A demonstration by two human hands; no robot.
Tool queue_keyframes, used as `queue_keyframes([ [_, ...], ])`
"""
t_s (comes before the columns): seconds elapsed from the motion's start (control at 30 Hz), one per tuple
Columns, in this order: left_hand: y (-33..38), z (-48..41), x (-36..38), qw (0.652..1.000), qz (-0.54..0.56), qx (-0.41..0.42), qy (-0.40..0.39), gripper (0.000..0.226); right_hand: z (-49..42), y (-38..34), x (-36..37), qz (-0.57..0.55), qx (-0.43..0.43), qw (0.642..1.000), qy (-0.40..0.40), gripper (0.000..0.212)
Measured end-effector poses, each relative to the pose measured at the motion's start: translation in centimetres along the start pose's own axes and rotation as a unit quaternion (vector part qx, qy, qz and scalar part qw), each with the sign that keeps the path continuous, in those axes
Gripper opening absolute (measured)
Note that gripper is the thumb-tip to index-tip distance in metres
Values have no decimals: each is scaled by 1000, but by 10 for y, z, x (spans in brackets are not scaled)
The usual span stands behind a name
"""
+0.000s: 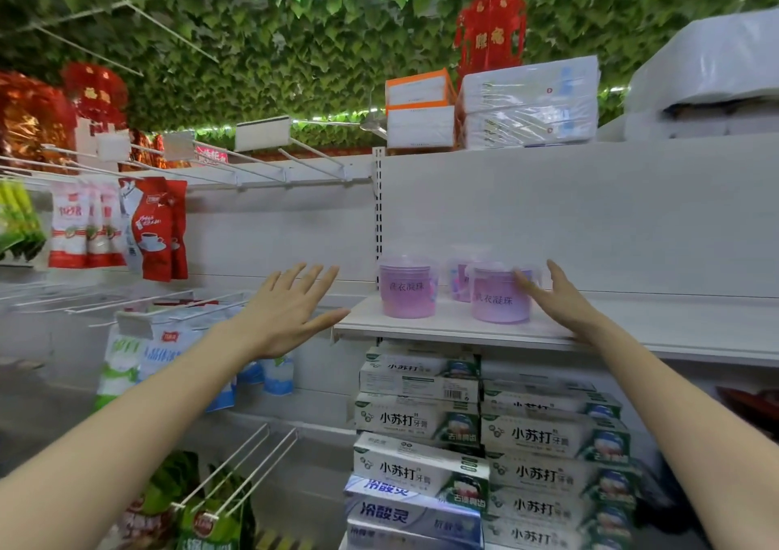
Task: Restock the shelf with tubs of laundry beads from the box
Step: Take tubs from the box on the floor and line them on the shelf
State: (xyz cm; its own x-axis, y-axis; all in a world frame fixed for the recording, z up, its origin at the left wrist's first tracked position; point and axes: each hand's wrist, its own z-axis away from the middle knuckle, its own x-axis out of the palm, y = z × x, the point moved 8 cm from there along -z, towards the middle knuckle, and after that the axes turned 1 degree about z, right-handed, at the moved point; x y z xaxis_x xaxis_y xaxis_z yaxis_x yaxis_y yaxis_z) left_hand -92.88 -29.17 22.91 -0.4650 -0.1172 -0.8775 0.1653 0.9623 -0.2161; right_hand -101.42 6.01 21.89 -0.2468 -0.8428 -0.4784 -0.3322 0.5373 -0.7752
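Fingers point(527, 287) of right hand point(562, 303) overlap nearest tub point(497, 298); rear tub point(458, 281) half hidden

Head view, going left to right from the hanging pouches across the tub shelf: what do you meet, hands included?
red coffee pouch → left hand → left purple tub → right purple tub → right hand

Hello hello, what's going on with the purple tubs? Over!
Left hand open, holding nothing. Right hand open, fingers beside front-right purple translucent plastic tub. Three such tubs on white shelf. Nothing blocking.
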Motion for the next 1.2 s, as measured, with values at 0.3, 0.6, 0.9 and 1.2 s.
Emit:
queue_keyframes([
  [0.3, 22, 13, -19, 996, -34, 44, 64, 119, 53, -40, -13, 397, -62, 908, 114, 71],
  [0.6, 50, 42, -4, 993, 28, 76, 84, 100, 145, -40, -9, 513, -27, 851, 107, 88],
  [0.9, 93, 64, 80, 994, 54, 98, 11, 102, 222, 28, -7, 575, 62, 815, 34, 120],
  [1.2, 127, 90, 163, 990, 47, 123, -52, 101, 260, 102, 8, 590, 104, 801, -12, 76],
])
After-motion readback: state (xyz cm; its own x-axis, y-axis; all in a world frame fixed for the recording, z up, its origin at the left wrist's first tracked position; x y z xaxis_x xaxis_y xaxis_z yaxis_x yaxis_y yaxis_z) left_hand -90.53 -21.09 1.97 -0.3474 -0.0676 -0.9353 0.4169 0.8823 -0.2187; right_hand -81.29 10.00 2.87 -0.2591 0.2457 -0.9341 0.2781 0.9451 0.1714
